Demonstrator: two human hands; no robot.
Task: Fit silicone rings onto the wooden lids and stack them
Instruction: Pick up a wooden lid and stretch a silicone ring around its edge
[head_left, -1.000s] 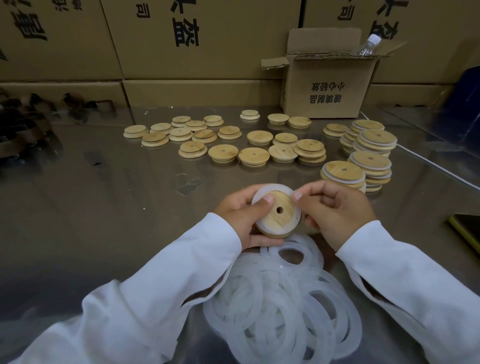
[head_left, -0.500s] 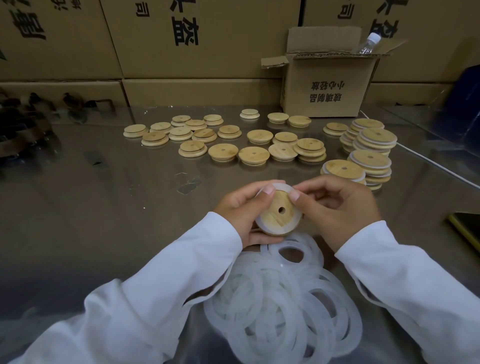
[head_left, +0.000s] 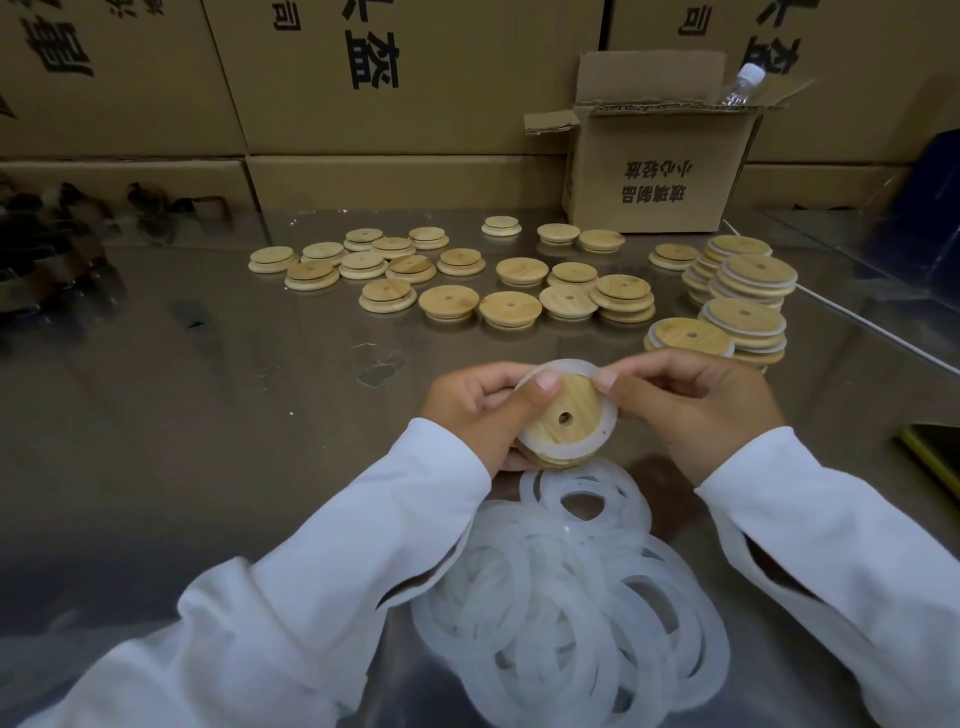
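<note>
A round wooden lid with a small centre hole is held tilted above the table, a translucent white silicone ring lying around its rim. My left hand grips the lid from the left, thumb on its face. My right hand pinches the ring at the lid's upper right edge. A heap of loose silicone rings lies below my hands. Several bare wooden lids are spread across the table behind. Stacks of ringed lids stand at the right.
An open cardboard box with a plastic bottle in it stands at the back right. Large cartons wall the far side. Dark items lie at the far left. A yellow-edged object sits at the right edge.
The lid has tilted a little and both thumbs have shifted along its upper rim, pressing the ring further around it. The hands stay in the same place.
</note>
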